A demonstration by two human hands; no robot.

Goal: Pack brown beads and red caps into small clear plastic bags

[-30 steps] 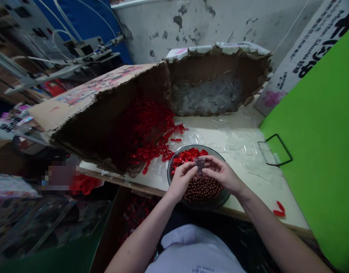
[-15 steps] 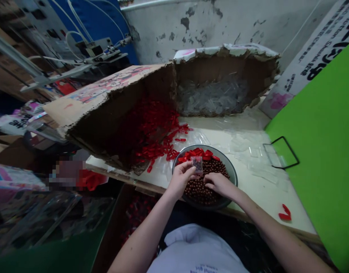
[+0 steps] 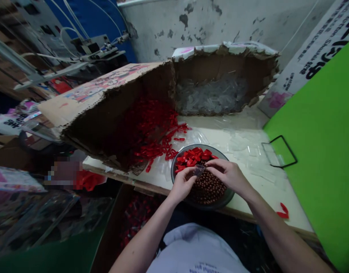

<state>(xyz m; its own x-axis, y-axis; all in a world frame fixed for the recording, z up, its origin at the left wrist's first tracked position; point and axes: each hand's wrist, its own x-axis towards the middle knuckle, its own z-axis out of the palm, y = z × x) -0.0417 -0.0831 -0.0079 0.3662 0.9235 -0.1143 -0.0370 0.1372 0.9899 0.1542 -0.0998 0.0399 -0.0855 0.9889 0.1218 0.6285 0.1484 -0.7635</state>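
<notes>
My left hand (image 3: 182, 185) pinches a small clear plastic box (image 3: 199, 170) above the bowl, tilted over to the right. At the box's right end are the fingertips of my right hand (image 3: 233, 175), drawn together; whatever they hold is too small to make out. Beneath both hands stands a round grey bowl (image 3: 230, 197) at the table's front edge. Brown round beads (image 3: 210, 187) fill most of it, and glossy red plastic pieces (image 3: 193, 155) lie heaped at its far side.
A torn carton (image 3: 86, 113) on the left spills red pieces onto the table (image 3: 250, 189). Behind, another cut carton (image 3: 211, 66) holds clear plastic boxes, with more scattered rightward. A green panel (image 3: 322, 132) with a black wire handle borders the right. Red pieces (image 3: 283, 212) lie near the front right.
My right hand has risen from the beads to the box's end. The box, upright before, is now tilted in my left hand, which has moved slightly down.
</notes>
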